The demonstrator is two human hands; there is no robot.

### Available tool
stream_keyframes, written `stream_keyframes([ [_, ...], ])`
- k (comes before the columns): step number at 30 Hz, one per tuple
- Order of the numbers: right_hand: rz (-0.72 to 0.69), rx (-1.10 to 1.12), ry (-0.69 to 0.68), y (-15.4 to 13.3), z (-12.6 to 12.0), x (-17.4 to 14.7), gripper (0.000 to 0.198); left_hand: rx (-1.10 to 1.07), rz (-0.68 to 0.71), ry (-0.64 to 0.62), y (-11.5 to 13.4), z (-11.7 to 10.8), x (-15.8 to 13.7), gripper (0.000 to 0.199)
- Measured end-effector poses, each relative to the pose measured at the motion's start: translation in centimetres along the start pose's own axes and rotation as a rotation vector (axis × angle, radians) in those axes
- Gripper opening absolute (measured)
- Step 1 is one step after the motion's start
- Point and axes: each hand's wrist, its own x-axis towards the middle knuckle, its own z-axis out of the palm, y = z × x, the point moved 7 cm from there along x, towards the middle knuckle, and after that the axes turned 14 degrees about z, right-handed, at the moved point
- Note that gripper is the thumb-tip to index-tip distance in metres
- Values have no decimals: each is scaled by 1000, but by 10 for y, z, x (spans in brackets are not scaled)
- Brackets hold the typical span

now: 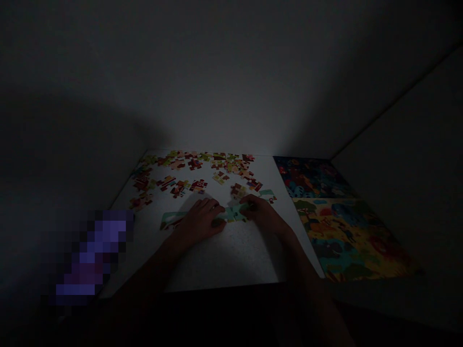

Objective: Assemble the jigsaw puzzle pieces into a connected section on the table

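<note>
A row of pale green jigsaw puzzle pieces [234, 213] lies on the white table, joined in part. My left hand [204, 217] rests over the row with curled fingers, gripping the pieces at their left; the strip's corner end [167, 220] shows beyond my wrist. From the right, my right hand [263, 213] closes its thumb and fingers on a green piece at the row's right end. Its fingertips are dim and partly hide that piece. Just above my right hand lies a separate light green puzzle piece [267, 194].
Many loose puzzle pieces [177, 185] are scattered across the back and left of the white table [224, 260]. Two colourful picture sheets [311, 178] with animals lie at the right. A blurred purple object [92, 255] is at the left edge. Walls rise behind; the light is dim.
</note>
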Motion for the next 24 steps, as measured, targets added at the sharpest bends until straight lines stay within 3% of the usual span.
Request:
stream_keyframes([
  [7, -56, -302, 241, 1, 1, -2, 21, 16, -4, 13, 0, 2, 0, 23],
  [13, -160, -334, 201, -4, 9, -2, 15, 26, 33, 8, 6, 4, 3, 28],
  [15, -157, -355, 297, -6, -3, -1, 13, 26, 77, 2, 11, 6, 5, 32],
  [17, -88, -380, 523, -3, -29, -3, 18, 25, 116, 2, 16, 8, 7, 33],
  [20, 137, -474, 843, 10, -64, -11, 36, 28, 121, 22, 17, 9, 7, 28],
  [22, 278, -557, 880, 20, -73, -12, 53, 36, 111, 40, 16, 9, 8, 25],
  [24, 362, -590, 829, 29, -74, -8, 61, 47, 109, 50, 17, 9, 8, 24],
])
